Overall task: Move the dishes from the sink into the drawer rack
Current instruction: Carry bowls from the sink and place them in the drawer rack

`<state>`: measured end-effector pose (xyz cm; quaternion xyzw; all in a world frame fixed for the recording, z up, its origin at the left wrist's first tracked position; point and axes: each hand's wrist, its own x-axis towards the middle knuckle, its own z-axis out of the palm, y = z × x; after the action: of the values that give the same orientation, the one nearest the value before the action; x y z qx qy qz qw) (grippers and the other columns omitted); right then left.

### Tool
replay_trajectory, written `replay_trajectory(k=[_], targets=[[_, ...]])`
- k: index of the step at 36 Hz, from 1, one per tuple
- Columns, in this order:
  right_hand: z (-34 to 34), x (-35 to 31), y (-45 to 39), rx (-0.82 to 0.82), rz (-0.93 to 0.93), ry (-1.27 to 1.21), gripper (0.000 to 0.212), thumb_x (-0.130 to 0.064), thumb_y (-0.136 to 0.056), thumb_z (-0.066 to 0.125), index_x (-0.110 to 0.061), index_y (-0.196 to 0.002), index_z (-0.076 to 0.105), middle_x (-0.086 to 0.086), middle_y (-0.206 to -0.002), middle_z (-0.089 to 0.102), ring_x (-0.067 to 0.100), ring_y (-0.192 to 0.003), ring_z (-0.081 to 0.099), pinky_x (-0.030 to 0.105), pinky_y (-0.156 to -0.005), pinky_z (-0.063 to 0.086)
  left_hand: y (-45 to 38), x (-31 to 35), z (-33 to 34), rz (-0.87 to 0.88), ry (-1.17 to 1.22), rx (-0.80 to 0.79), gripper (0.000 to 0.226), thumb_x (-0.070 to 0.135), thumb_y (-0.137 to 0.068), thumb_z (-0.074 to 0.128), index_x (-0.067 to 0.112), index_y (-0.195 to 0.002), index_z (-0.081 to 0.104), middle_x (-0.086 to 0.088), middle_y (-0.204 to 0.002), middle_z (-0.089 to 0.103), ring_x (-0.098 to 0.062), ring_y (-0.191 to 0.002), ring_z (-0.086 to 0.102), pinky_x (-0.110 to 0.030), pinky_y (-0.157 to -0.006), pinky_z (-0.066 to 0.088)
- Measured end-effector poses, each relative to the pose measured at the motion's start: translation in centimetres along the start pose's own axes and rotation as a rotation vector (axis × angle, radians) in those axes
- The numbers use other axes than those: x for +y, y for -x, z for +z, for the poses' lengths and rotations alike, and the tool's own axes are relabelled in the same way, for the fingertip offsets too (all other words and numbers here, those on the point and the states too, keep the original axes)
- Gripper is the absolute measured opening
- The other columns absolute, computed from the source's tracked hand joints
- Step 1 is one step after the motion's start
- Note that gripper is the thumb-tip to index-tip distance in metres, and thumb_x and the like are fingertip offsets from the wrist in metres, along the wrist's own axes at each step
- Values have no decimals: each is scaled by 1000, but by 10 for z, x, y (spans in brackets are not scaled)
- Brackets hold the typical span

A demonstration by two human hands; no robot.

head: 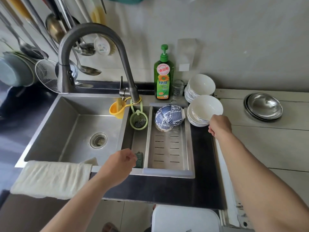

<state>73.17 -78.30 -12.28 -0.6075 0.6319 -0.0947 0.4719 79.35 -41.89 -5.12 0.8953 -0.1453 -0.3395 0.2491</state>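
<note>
A blue-and-white patterned bowl (pixel 168 118) lies upside down at the far end of the slotted steel drain tray (pixel 168 153) set in the sink's right part. Right of it a stack of white bowls (pixel 203 111) stands on the counter; my right hand (pixel 219 125) grips the stack at its near rim. A second stack of white bowls (pixel 199 87) stands behind it. My left hand (pixel 119 162) hovers over the sink's front edge, fingers loosely curled and holding nothing. The steel sink (pixel 71 128) basin holds no dishes.
A tall grey faucet (pixel 93 52) arches over the basin. A green soap bottle (pixel 163 76), a glass (pixel 178 88), steel plates (pixel 264 106), a yellow cup (pixel 117 109), a green strainer (pixel 138 120) and a white towel (pixel 51 178) surround the sink. Utensils hang at the far left.
</note>
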Motion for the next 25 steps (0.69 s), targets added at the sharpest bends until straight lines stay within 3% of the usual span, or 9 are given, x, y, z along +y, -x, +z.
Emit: replay_trajectory(k=[2,5,7,11,15,18,21,23,25], targets=[[-5,5,15,27,-33,23,34,-22,-85,37,-1,-91,63,13,-65,64,30,-55,60,39,-61,51,0,1,2,-13,56,-11,19,19,-99,51,22,-92,69,5,-83,73,-8,-69,64,-13,-50,41],[-4,25,56,0,-56,18,33,-24,-85,38,-3,-85,63,11,-68,65,28,-52,58,35,-53,45,-1,4,14,-49,331,-67,15,19,-100,56,16,-96,70,0,-83,76,-12,-74,71,-36,-79,60],[6,46,91,-114,-63,-4,29,-23,-87,41,-6,-74,61,8,-60,62,25,-48,54,32,-49,40,1,8,24,-73,553,-107,17,26,-101,59,16,-112,68,-3,-96,76,-16,-88,73,-43,-88,60],[32,84,155,-345,-69,93,41,-24,-93,48,-7,-57,58,4,-43,53,25,-45,54,34,-51,41,3,15,42,-113,947,-213,51,48,-95,64,38,-140,43,5,-133,60,-18,-122,61,-49,-97,57],[45,93,202,-568,-26,155,33,-24,-100,43,-4,-86,65,7,-60,58,17,-43,51,24,-41,39,-3,6,49,-156,1047,-167,47,36,-90,68,39,-135,54,-5,-135,59,-30,-124,58,-53,-89,60],[47,93,217,-625,-79,191,44,-34,-100,41,-3,-83,66,5,-60,58,16,-45,53,29,-48,45,-9,-3,52,-247,1081,-57,35,13,-95,54,31,-124,61,-14,-131,59,-40,-118,58,-53,-79,61],[44,79,216,-678,-78,206,66,-58,-104,31,-9,-75,64,3,-61,63,17,-48,59,27,-48,48,-11,-9,51,-278,1139,30,31,12,-97,49,31,-117,62,-17,-127,59,-43,-114,59,-51,-75,60],[42,65,193,-595,-91,195,71,-63,-102,30,-10,-70,64,7,-61,66,22,-49,65,30,-50,51,-12,-13,49,-284,1175,60,33,12,-97,50,31,-121,61,-16,-130,58,-44,-116,58,-53,-77,60],[37,50,152,-388,-155,176,64,-57,-100,38,-9,-65,63,10,-58,69,29,-54,69,41,-62,59,-12,-18,45,-285,1177,78,36,13,-97,51,32,-128,59,-14,-132,56,-44,-118,57,-56,-79,60]])
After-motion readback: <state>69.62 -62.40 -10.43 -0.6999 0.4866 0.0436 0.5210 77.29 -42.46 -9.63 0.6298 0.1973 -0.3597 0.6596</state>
